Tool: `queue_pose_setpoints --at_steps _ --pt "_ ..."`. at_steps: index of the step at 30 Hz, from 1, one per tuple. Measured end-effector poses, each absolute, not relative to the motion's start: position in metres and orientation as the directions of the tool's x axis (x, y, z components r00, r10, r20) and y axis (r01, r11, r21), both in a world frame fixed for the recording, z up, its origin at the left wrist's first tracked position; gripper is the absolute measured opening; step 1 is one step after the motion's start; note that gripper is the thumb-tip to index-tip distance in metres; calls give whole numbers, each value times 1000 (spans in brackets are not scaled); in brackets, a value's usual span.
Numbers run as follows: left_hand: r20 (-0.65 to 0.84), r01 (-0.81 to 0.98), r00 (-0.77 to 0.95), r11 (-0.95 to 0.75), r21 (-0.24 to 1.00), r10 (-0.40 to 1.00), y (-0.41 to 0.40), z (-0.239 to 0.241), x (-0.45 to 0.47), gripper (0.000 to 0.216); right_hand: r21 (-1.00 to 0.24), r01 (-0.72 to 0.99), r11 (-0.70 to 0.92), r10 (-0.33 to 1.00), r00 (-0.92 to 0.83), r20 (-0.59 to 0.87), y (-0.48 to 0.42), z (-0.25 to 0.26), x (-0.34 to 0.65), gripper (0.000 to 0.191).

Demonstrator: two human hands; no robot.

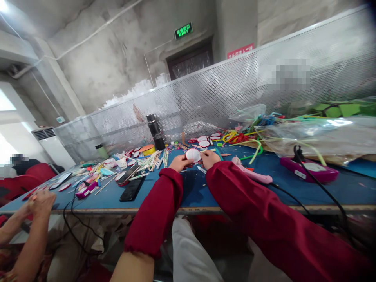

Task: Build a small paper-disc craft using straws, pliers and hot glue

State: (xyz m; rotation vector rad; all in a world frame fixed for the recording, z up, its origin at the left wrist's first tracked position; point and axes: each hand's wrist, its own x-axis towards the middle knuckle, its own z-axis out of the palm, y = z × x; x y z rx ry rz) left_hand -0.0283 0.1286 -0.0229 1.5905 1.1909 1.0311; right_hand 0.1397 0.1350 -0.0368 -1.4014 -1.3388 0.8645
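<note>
Between my two hands, just above the blue table, is a round white disc (pixel 193 155) with a red rim. My left hand (pixel 179 162) pinches its left edge between thumb and fingers. On the opposite edge, my right hand (pixel 209 159) has its fingertips closed at the rim; whether they hold something small as well I cannot make out. Below the disc a small white tube (pixel 201 169) lies on the table. A pink glue gun (pixel 255 174) with a black cord rests right of my right hand. Similar white discs (pixel 204 143) with red edges lie behind.
A black bottle (pixel 156 132) stands against the perforated metal screen (pixel 202 98). Left of my arms lie a black phone (pixel 132 189) and a pile of thin sticks (pixel 151 160). A purple box (pixel 310 170) trails a cable at right. Another person's clasped hands (pixel 42 200) are at far left.
</note>
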Motion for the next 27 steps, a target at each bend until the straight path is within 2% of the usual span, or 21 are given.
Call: queue_pose_setpoints --at_steps 9,17,27 --pt "127 287 253 -200 937 959 128 -23 -30 42 -922 345 176 945 202 256 139 -41 139 20" --pt "119 209 284 -183 961 951 130 -27 -28 67 -881 423 213 933 180 312 137 -40 142 24" --pt "186 304 288 -274 912 939 132 -27 -30 50 -821 515 247 921 137 363 137 -40 144 21"
